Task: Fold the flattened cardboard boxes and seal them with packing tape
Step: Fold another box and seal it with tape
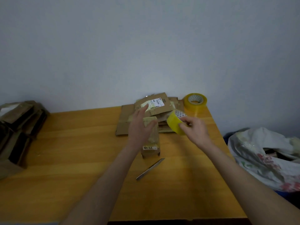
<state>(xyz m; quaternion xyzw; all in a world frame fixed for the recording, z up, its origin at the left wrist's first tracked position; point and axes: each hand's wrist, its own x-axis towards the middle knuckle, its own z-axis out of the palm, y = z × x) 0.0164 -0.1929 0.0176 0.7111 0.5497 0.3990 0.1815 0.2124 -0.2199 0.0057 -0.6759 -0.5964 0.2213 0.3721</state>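
Observation:
A small folded cardboard box (152,140) with a white label stands on the wooden table (81,151), near its middle. My left hand (140,125) lies against the box's left side with fingers straight and thumb across its top. My right hand (193,129) grips a yellow roll of packing tape (174,121) just right of the box, held above the table. Behind both lies a pile of flattened cardboard boxes (155,106), the top one bearing a shipping label.
A second tape roll (195,101) sits at the table's back right corner. A metal blade (150,168) lies in front of the box. Folded boxes are stacked at the left (17,127). A plastic bag (266,158) bulges beyond the right edge.

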